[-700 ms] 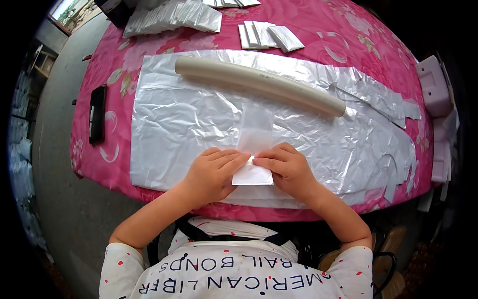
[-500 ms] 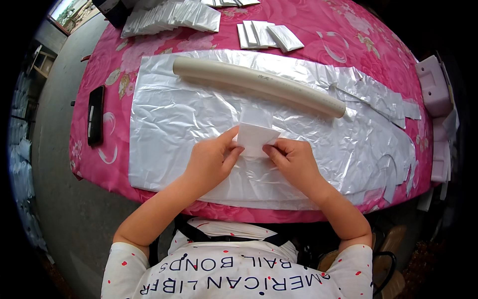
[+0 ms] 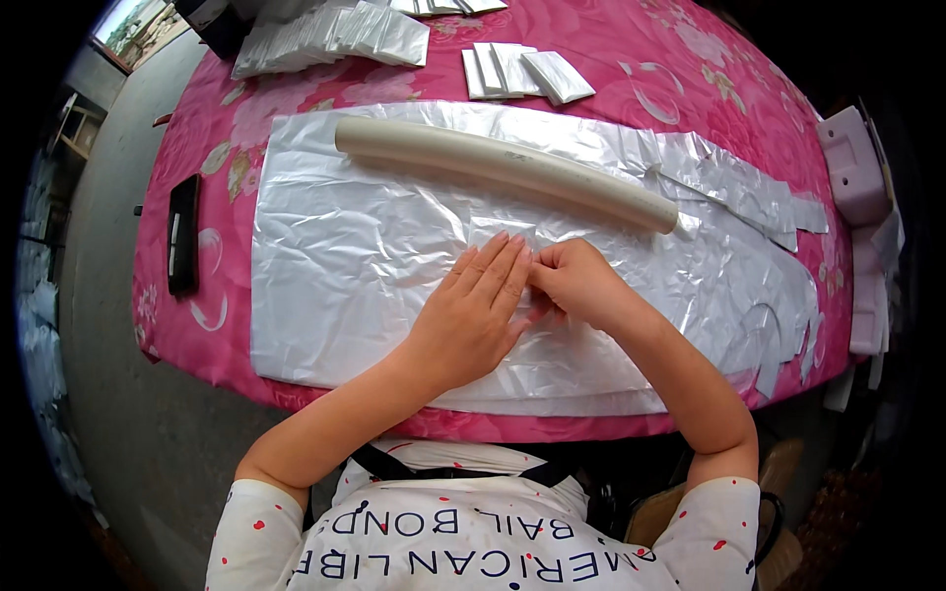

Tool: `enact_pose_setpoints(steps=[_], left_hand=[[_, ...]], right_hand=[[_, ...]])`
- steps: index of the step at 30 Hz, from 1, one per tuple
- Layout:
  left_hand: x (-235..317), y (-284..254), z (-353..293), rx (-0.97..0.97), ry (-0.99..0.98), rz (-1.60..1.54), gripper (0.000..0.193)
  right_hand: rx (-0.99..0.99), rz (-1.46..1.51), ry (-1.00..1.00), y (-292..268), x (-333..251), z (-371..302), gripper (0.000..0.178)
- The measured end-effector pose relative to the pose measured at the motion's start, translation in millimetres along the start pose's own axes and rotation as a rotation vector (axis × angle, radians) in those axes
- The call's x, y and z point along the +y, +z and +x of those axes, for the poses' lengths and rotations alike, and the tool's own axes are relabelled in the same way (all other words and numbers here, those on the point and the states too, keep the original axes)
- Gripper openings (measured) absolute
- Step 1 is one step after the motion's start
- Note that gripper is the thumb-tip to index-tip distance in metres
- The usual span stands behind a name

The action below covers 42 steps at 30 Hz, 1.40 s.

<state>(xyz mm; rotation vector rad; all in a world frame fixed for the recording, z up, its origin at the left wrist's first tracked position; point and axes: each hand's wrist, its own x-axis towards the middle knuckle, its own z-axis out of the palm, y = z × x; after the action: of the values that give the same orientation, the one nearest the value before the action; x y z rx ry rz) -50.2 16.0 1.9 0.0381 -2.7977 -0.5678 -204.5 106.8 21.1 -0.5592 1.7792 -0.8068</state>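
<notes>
My left hand point(image 3: 468, 320) lies flat with its fingers stretched out, pressing down on a small folded piece of thin white plastic film point(image 3: 505, 227). Only the far edge of that piece shows beyond the fingertips; the rest is covered. Close beside it, my right hand point(image 3: 581, 281) has thumb and fingers pinched at the piece's right side, though the pinch itself is partly hidden. Both hands work over a wide stack of shiny, translucent plastic sheets point(image 3: 320, 295). A pale, thick tube point(image 3: 503, 167) lies across the sheets just beyond my hands.
Folded white plastic packets point(image 3: 557, 77) lie at the back, beside a long overlapping row of packets point(image 3: 335, 37). A black phone point(image 3: 183, 236) rests at the left on the pink flowered tablecloth point(image 3: 222, 345). A thin strip point(image 3: 724, 209) and cut scraps lie right; pink plastic containers point(image 3: 855, 167) stand beyond.
My left hand has gone from holding up the folded plastic's left edge to lying flat over it. The piece has come down onto the sheets. My right hand stays pinched, slightly farther forward.
</notes>
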Motion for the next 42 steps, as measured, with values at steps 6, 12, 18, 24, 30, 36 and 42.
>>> enact_pose_setpoints(steps=[6, 12, 18, 24, 30, 36, 42], left_hand=[[0, 18, -1, -0.075, -0.192, 0.048, 0.095], [2, 24, 0, -0.05, -0.222, 0.037, 0.099], [5, -3, -21, -0.02, -0.269, -0.121, 0.091], [23, -35, -110, 0.115, -0.312, -0.518, 0.063], [35, -38, -217, 0.098, -1.284, -1.42, 0.023], [32, -30, -228, 0.152, -1.292, -1.134, 0.017], [37, -83, -178, -0.236, -0.837, -0.437, 0.017]], right_hand=[[0.03, 0.021, 0.028, 4, -4, -2, 0.028], [0.392, -0.628, -0.39, 22, 7, -29, 0.022], [0.596, -0.966, -0.885, 30, 3, -26, 0.046], [0.324, -0.938, -0.892, 48, 0, 17, 0.064], [0.121, -0.822, -0.893, 155, 0, 2, 0.071], [-0.312, -0.672, -0.945, 221, 7, -37, 0.067], [-0.629, -0.858, -1.038, 157, -26, -36, 0.031]])
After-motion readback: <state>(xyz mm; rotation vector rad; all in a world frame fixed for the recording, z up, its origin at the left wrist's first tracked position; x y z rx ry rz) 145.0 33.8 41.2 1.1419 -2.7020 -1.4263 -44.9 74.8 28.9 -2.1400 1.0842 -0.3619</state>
